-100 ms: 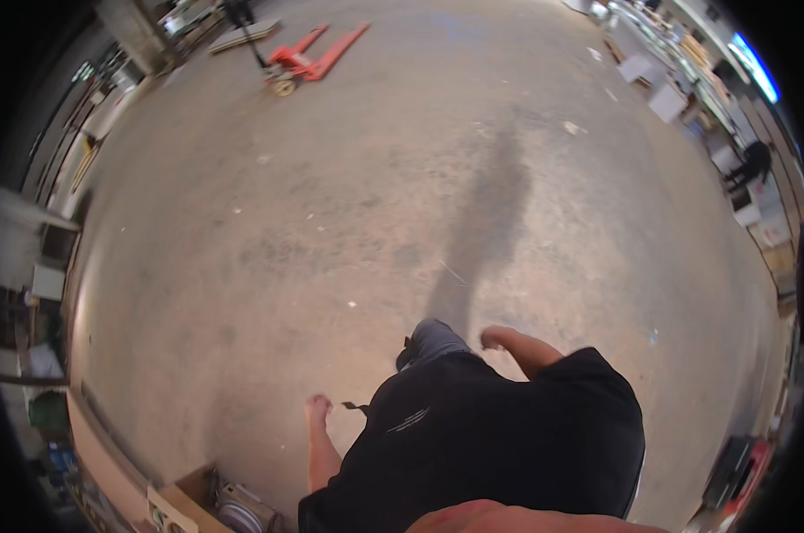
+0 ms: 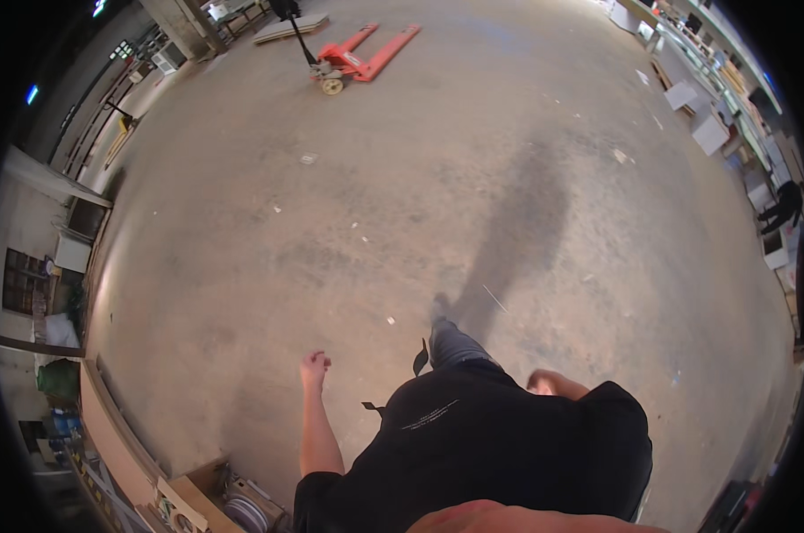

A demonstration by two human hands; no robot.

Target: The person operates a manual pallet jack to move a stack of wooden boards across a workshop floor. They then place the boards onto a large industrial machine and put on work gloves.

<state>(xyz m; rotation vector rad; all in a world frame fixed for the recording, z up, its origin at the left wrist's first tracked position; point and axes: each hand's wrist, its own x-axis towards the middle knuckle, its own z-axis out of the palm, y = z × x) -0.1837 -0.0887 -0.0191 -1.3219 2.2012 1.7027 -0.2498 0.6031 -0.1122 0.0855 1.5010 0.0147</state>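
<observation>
My left hand (image 2: 314,370) swings out ahead over the concrete floor, its forearm raised. The fingers curl in loosely, and I see nothing in them. My right hand (image 2: 544,383) is close in front of my body, smeared by motion and partly covered by my black shirt (image 2: 509,444). Its fingers cannot be made out. Neither hand touches any object. One grey trouser leg (image 2: 455,344) reaches forward below the shirt, with dark straps hanging to its left.
A red pallet jack (image 2: 366,62) stands far ahead, near a flat stack of boards (image 2: 291,28). At the near left is an open cardboard box (image 2: 208,493) beside a long low board (image 2: 122,426). Cluttered benches (image 2: 686,71) line the right. Paper scraps (image 2: 309,159) litter the floor.
My left hand has swung forward and my right hand has drawn back toward my body. The surroundings have shifted rightward in view.
</observation>
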